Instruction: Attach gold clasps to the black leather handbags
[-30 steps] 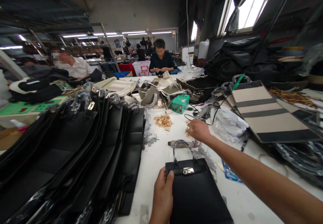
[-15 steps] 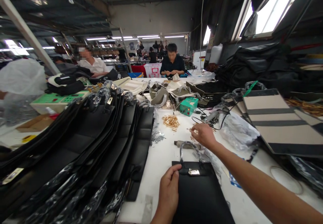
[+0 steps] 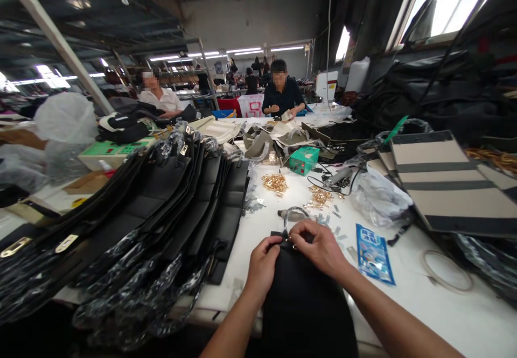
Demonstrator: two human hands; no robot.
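Observation:
A black handbag panel [image 3: 307,304] hangs over the table's front edge, its top edge lifted between my hands. A plastic-wrapped loop handle [image 3: 291,213] rises behind that edge. My left hand [image 3: 263,265] is closed on the panel's top left corner, thumb and forefinger pinching it. Beside it, my right hand [image 3: 319,246] pinches a small gold-coloured metal piece against the top edge near the handle's base; the fingers mostly hide it. Just beyond are two piles of gold-coloured metal pieces, a left pile [image 3: 274,183] and a right pile [image 3: 320,196].
Stacked black bag panels [image 3: 161,202] fill the left side. A green box with a cable [image 3: 304,161] stands behind the metal pieces. To the right lie a blue packet [image 3: 374,254], a tape roll [image 3: 447,272] and beige-and-grey panels [image 3: 440,180]. A co-worker [image 3: 283,91] sits across the table.
My right hand has come back from the right pile of metal pieces to the bag panel's top edge. The panel has shifted toward me, and the gold plate on its front is now hidden.

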